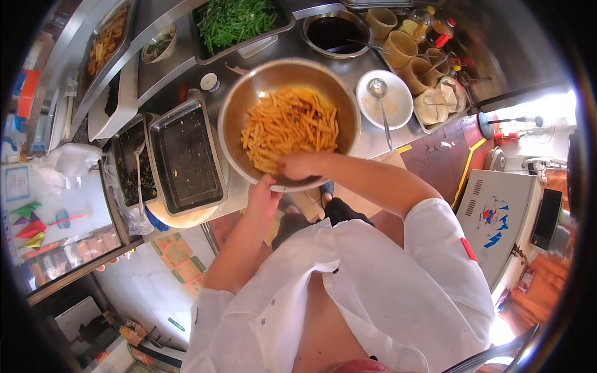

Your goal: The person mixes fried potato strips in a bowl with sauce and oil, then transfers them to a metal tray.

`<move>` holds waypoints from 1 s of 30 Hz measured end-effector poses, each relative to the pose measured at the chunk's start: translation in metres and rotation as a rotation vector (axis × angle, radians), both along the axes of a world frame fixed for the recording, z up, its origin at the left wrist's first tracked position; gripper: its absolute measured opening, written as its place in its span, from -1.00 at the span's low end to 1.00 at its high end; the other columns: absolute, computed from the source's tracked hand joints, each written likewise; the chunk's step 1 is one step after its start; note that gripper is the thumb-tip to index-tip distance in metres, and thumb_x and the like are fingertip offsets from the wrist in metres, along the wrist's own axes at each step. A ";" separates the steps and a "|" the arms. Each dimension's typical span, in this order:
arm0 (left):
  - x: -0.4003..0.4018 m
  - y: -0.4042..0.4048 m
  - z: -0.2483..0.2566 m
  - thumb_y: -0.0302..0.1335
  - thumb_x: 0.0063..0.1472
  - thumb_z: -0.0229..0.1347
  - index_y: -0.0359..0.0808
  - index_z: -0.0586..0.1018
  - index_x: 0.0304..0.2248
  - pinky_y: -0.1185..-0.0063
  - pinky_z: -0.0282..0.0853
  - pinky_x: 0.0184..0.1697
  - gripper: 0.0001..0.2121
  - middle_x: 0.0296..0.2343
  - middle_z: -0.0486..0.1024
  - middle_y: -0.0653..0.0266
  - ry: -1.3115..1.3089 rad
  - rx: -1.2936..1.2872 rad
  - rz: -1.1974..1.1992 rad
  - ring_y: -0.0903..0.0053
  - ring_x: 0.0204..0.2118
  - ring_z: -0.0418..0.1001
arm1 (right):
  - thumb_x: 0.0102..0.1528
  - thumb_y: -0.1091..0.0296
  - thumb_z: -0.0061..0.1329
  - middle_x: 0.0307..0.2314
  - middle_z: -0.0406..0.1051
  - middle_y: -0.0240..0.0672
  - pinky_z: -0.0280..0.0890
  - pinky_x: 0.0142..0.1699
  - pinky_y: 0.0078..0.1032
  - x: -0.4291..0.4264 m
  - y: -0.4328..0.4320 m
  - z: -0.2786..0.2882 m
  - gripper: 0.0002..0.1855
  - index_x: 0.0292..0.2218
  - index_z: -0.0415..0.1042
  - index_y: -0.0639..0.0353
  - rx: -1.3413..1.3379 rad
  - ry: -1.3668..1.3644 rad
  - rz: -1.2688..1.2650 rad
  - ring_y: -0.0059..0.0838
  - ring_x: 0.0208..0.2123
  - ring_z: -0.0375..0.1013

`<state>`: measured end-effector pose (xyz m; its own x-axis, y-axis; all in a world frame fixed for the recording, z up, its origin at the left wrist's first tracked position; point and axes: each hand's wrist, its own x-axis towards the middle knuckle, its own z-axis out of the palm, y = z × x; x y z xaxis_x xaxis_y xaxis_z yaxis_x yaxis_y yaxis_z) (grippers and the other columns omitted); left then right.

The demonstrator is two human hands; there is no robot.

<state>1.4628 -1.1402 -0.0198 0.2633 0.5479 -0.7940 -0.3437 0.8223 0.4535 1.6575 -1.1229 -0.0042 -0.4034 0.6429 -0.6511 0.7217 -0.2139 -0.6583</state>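
A large steel mixing bowl (232,100) stands on the steel counter before me, its near rim at the counter's edge. Yellow-orange food strips (291,126) in reddish oil lie heaped inside it. My left hand (265,193) grips the bowl's near rim, thumb over the edge. Inside the bowl, my right hand (303,165) touches the near side of the strips; its fingertips are partly hidden, so whether it holds any cannot be told. Right of the bowl, a white bowl (401,112) carries a metal ladle (383,105).
Left of the bowl are a mostly bare steel tray (186,158) and a tray of dark food (135,179) with a spoon. Behind stand a tray of green beans (238,23), a bowl of dark liquid (336,32), seasoning tubs (401,45) and a small paper cup (210,82).
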 end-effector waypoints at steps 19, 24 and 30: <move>0.017 -0.090 0.027 -0.66 0.11 0.02 -0.29 0.42 -0.25 0.45 0.46 -0.35 -0.81 -0.37 0.42 0.29 0.028 0.062 0.155 0.48 -0.35 0.46 | 0.13 0.32 -0.17 -0.04 0.37 0.12 0.29 0.04 -0.14 0.044 -0.002 0.008 -0.52 0.08 0.37 0.12 0.464 -0.355 -0.299 0.06 -0.04 0.40; 0.004 -0.082 0.007 -0.68 0.06 0.00 -0.28 0.43 -0.26 0.44 0.48 -0.29 -0.77 -0.37 0.43 0.29 0.035 0.029 0.091 0.46 -0.32 0.47 | 0.09 0.39 -0.18 -0.01 0.39 0.05 0.30 0.06 -0.18 0.029 -0.021 0.022 -0.58 -0.03 0.48 0.23 0.038 -0.438 0.384 0.02 -0.02 0.41; 0.030 -0.053 0.007 -0.66 0.10 0.02 -0.32 0.44 -0.28 0.45 0.47 -0.28 -0.84 -0.39 0.42 0.26 0.032 0.125 0.117 0.43 -0.32 0.46 | 0.07 0.41 -0.14 0.02 0.34 0.14 0.19 0.17 -0.15 0.023 -0.016 -0.023 -0.42 0.15 0.33 -0.03 0.198 -0.264 0.076 0.06 0.09 0.30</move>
<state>1.4924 -1.1931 -0.0133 0.1677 0.6683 -0.7248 -0.4176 0.7141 0.5618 1.6808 -1.1391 -0.0277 -0.2894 0.7416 -0.6052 0.8817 -0.0397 -0.4702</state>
